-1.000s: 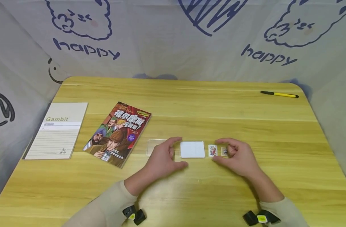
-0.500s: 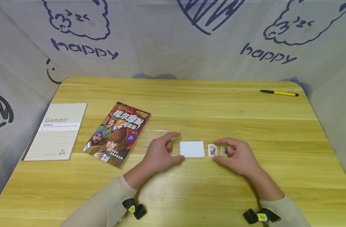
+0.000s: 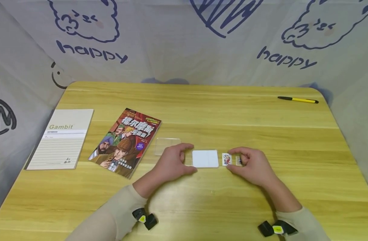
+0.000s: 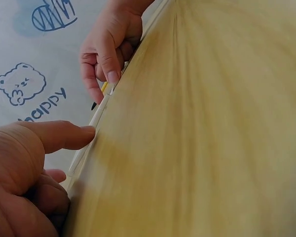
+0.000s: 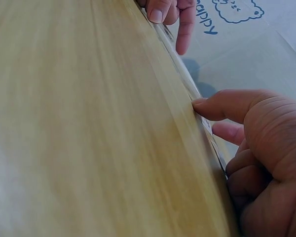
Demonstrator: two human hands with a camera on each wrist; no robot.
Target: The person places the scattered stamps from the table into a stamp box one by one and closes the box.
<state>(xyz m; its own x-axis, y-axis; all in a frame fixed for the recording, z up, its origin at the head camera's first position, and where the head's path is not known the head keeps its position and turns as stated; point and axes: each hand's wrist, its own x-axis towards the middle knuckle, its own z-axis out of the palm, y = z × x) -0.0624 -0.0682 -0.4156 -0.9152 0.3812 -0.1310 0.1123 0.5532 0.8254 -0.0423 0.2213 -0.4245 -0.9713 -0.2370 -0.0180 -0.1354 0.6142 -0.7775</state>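
In the head view my left hand (image 3: 174,164) spans the left end of a flat white rectangular case (image 3: 205,158), index finger at its far edge and thumb at its near edge. The left wrist view shows the thumb right against the white side. My right hand (image 3: 255,165) pinches a small joker playing card (image 3: 226,160) between thumb and index finger, just right of the case. Its other fingers curl beside a second small printed piece (image 3: 238,161), partly hidden. A clear plastic lid (image 3: 164,144) lies behind the left hand, which covers its lower corner.
On the wooden table (image 3: 202,207), a comic-style book (image 3: 126,142) lies left of the left hand. Farther left is a Gambit notebook (image 3: 61,140). A yellow and black pen (image 3: 298,99) lies at the far right. A drawn-on white cloth (image 3: 165,40) hangs behind the table.
The clear lid has shifted slightly away from me. My left thumb has come in to the near edge of the white case. The right hand stays in place.
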